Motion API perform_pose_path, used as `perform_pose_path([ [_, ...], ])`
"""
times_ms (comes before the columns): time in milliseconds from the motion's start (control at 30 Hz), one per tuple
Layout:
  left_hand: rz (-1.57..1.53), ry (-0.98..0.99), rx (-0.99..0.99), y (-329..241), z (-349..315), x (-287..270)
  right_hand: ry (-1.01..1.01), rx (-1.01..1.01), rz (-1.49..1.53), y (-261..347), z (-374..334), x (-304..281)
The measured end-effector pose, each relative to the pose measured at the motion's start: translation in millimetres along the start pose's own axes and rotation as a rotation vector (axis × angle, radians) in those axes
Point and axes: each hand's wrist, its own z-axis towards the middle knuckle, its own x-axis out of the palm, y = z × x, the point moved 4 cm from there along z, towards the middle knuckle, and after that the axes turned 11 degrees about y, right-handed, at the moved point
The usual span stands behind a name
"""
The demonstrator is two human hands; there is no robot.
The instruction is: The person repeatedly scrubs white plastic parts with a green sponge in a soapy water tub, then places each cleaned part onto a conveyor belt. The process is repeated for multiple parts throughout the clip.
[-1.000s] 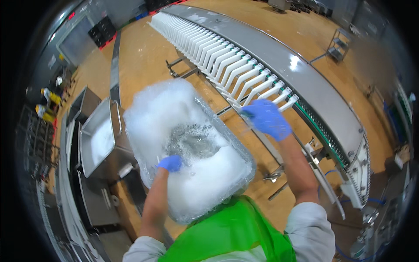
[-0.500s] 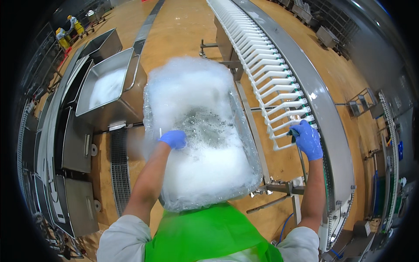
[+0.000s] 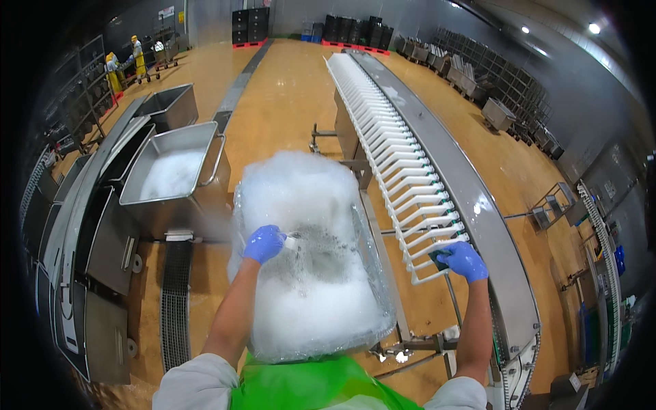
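Note:
My left hand, in a blue glove, is closed just above the suds in the plastic-lined tub. A small white piece shows at its fingers; its kind is unclear. White foam fills the tub around a darker wet patch. On the right, my blue-gloved right hand grips a dark green scouring pad. It presses the pad near the outer side of the closest white bent arms of a conveyor. Part of the pad is hidden by the fingers.
A steel bin with suds stands left of the tub, beside a row of steel equipment. The conveyor's steel cover runs along the right. Two people in yellow are far left. A floor grate lies at left.
My view has tilted up, showing more of the room. The left hand has risen from the foam, baring the white piece at its fingers. The right hand still holds the pad at the conveyor.

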Motion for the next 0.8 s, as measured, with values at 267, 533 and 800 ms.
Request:
perform_pose_path([
  [267, 0.203, 0.304, -0.169, -52.5, -2.4, 78.7, -0.110, -0.400, 0.077, 198.9, 47.5, 66.3],
  [533, -0.177, 0.217, -0.136, -67.9, -12.4, 59.6, 0.165, -0.197, 0.043, 178.8, 149.5, 236.4],
  [800, -1.189, 0.048, -0.251, -62.2, 1.1, 50.9, 0.059, -0.515, 0.822, 268.5, 107.2, 215.2],
])
